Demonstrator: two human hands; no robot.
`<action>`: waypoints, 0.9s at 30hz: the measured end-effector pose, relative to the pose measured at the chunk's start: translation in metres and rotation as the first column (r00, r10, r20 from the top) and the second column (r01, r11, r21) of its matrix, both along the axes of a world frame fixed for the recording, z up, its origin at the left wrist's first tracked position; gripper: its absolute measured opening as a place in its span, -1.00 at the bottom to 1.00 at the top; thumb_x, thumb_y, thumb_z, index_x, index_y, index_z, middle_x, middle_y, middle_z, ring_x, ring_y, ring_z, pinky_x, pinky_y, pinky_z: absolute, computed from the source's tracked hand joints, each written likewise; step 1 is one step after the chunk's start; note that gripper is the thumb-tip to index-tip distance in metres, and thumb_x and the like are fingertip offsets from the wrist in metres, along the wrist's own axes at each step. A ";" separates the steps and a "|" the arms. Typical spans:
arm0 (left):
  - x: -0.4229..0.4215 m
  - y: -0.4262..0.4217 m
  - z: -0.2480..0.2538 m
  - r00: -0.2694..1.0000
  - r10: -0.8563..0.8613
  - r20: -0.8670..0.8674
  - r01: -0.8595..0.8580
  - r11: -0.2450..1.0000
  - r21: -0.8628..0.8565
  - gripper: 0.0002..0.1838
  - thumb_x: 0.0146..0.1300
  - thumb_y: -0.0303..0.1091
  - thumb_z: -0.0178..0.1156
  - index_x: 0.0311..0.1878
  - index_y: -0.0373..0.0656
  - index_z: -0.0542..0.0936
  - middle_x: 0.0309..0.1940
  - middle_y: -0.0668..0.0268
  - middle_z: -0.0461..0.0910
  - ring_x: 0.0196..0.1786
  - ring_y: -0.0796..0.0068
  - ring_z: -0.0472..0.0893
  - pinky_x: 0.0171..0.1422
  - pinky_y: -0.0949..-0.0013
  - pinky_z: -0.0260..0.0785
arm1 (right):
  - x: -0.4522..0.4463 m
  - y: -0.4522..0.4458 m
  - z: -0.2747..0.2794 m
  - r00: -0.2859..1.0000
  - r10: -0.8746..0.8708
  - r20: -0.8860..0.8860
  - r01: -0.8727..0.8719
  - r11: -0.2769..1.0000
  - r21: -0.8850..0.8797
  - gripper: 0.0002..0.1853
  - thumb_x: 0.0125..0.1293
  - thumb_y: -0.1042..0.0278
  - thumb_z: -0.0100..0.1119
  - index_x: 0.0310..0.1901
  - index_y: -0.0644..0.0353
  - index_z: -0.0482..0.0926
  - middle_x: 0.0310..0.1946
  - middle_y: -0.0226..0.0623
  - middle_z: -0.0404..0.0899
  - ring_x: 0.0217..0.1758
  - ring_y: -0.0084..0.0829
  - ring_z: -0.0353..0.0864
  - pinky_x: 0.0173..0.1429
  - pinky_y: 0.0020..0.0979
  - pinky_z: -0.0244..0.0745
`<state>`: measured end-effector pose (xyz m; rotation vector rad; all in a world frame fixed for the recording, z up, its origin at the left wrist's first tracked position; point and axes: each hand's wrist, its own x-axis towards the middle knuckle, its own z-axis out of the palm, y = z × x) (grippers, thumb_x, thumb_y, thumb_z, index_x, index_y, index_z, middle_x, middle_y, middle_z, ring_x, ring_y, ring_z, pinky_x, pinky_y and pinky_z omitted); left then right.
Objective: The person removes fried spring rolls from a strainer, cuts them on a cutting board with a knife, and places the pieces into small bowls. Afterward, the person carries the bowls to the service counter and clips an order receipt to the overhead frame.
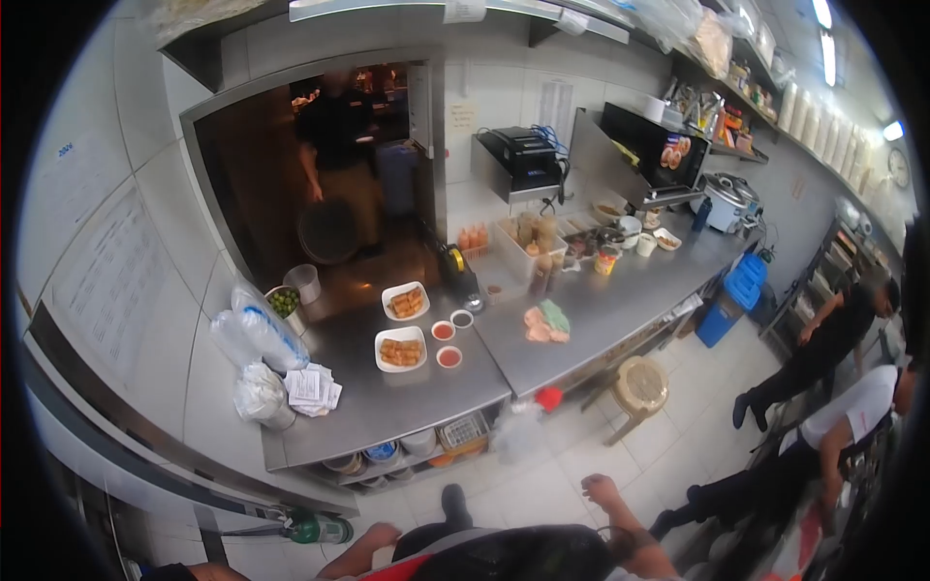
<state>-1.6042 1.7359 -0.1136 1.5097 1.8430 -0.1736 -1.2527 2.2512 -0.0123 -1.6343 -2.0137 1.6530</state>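
Observation:
My left hand (382, 535) hangs low at my side, below the counter's front edge; it is small and blurred, and its fingers cannot be made out. On the other side my right hand (603, 491) is held over the floor, open with loosely bent fingers and nothing in it. Neither touches the steel counter (358, 412). Two white dishes of fried rolls, one farther back (405, 302) and one nearer (400, 350), stand on it. Beside them are two cups of red sauce (443, 330) (449, 357) and a cup with dark contents (461, 319).
Bagged items (262, 329) and paper slips (313, 387) lie left. A cloth (547, 321), sauce bottles (539, 266) and a rice cooker (728, 194) are farther right. A stool (639, 387) stands below. One person (339, 145) is behind the opening; two co-workers (838, 324) (843, 426) are at right.

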 end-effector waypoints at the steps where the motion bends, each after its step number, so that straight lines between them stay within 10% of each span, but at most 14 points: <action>1: -0.013 0.031 0.000 0.948 0.294 0.124 -0.303 0.950 0.068 -0.62 0.29 -0.09 0.19 0.03 -0.09 0.74 -0.25 0.09 0.75 -0.16 0.10 0.74 -0.02 0.06 0.57 | -0.015 0.005 0.007 1.000 0.007 0.001 -0.007 1.000 0.004 -0.67 0.31 0.25 0.26 -0.07 0.37 0.71 -0.31 -0.17 0.77 -0.33 -0.34 0.76 -0.24 -0.31 0.61; 4: -0.034 0.109 0.010 0.335 0.725 0.602 -0.910 0.415 0.006 -0.77 0.32 -0.24 0.18 -0.18 -0.15 0.71 -0.31 0.09 0.74 -0.24 0.08 0.73 -0.07 0.05 0.57 | -0.039 0.024 0.007 0.994 0.104 0.025 -0.103 0.994 -0.021 -0.68 0.36 0.24 0.23 -0.02 0.32 0.72 -0.28 -0.16 0.77 -0.28 -0.27 0.78 -0.18 -0.27 0.65; 6: -0.056 0.138 0.013 0.343 0.717 0.607 -0.897 0.443 -0.016 -0.78 0.31 -0.24 0.18 -0.20 -0.16 0.71 -0.30 0.08 0.74 -0.24 0.09 0.74 -0.07 0.08 0.58 | -0.038 0.029 -0.004 0.729 0.628 0.272 -0.679 0.715 0.166 -0.69 0.42 0.22 0.14 0.01 0.21 0.73 -0.19 -0.16 0.77 -0.15 -0.18 0.78 -0.03 -0.20 0.68; 8: -0.081 0.149 0.008 0.353 0.709 0.611 -0.882 0.470 -0.037 -0.78 0.31 -0.25 0.18 -0.22 -0.17 0.71 -0.29 0.08 0.75 -0.24 0.11 0.74 -0.07 0.10 0.59 | -0.036 0.036 -0.031 0.403 0.744 0.533 -0.904 0.414 0.105 -0.69 0.44 0.19 0.05 0.00 0.07 0.74 -0.06 -0.16 0.75 0.01 -0.13 0.75 0.13 -0.11 0.65; 10: -0.104 0.144 -0.014 0.812 0.488 0.320 -0.552 0.820 0.153 -0.79 0.27 -0.26 0.19 -0.22 -0.15 0.74 -0.30 0.10 0.75 -0.23 0.12 0.75 -0.07 0.11 0.60 | -0.019 0.037 -0.066 0.237 0.735 0.635 -0.971 0.189 0.143 -0.67 0.41 0.09 0.09 -0.03 0.06 0.75 -0.09 -0.15 0.77 0.02 -0.13 0.76 0.08 -0.09 0.65; 12: -0.116 0.140 -0.032 0.991 0.125 -0.042 -0.120 0.987 0.104 -0.79 0.24 -0.24 0.20 -0.28 -0.11 0.75 -0.34 0.13 0.75 -0.25 0.13 0.75 -0.10 0.10 0.62 | -0.025 0.048 -0.062 0.497 0.717 0.489 -0.805 0.591 -0.048 -0.68 0.41 0.11 0.09 -0.02 0.07 0.74 -0.10 -0.15 0.76 0.00 -0.15 0.76 0.05 -0.11 0.65; 14: -0.111 0.125 -0.033 0.972 0.232 0.035 -0.228 0.970 -0.079 -0.77 0.24 -0.20 0.17 -0.34 -0.08 0.75 -0.36 0.14 0.74 -0.27 0.13 0.75 -0.15 0.10 0.63 | -0.045 0.063 -0.057 0.670 0.597 0.441 -0.597 0.787 -0.160 -0.68 0.42 0.13 0.09 -0.02 0.09 0.73 -0.11 -0.16 0.76 -0.02 -0.16 0.76 0.02 -0.13 0.65; 19: -0.093 0.123 -0.022 0.703 0.699 0.129 -0.574 0.665 -0.478 -0.75 0.26 -0.19 0.12 -0.25 -0.03 0.76 -0.32 0.13 0.75 -0.20 0.12 0.76 -0.13 0.04 0.61 | -0.097 0.129 -0.056 0.789 0.499 0.360 -0.466 0.867 -0.180 -0.69 0.43 0.18 0.08 0.00 0.13 0.70 -0.13 -0.17 0.75 -0.08 -0.20 0.77 -0.05 -0.17 0.65; 24: -0.077 0.150 -0.041 0.941 0.333 -0.055 -0.338 0.925 -0.176 -0.64 0.32 -0.14 0.07 -0.07 -0.09 0.77 -0.02 0.05 0.74 0.06 -0.04 0.71 0.17 -0.07 0.55 | -0.116 0.202 -0.058 0.795 0.555 0.246 -0.525 0.832 -0.181 -0.71 0.45 0.23 0.07 0.02 0.18 0.68 -0.15 -0.18 0.75 -0.13 -0.23 0.77 -0.13 -0.22 0.65; 27: -0.055 0.187 -0.044 0.800 0.589 -0.115 -0.593 0.805 -0.004 -0.60 0.38 -0.15 -0.02 -0.20 -0.14 0.78 -0.14 -0.02 0.74 -0.04 -0.10 0.71 0.10 -0.12 0.54 | -0.125 0.249 -0.062 0.755 0.629 0.187 -0.593 0.776 -0.216 -0.71 0.45 0.26 0.06 0.03 0.20 0.66 -0.16 -0.18 0.74 -0.17 -0.26 0.77 -0.18 -0.25 0.66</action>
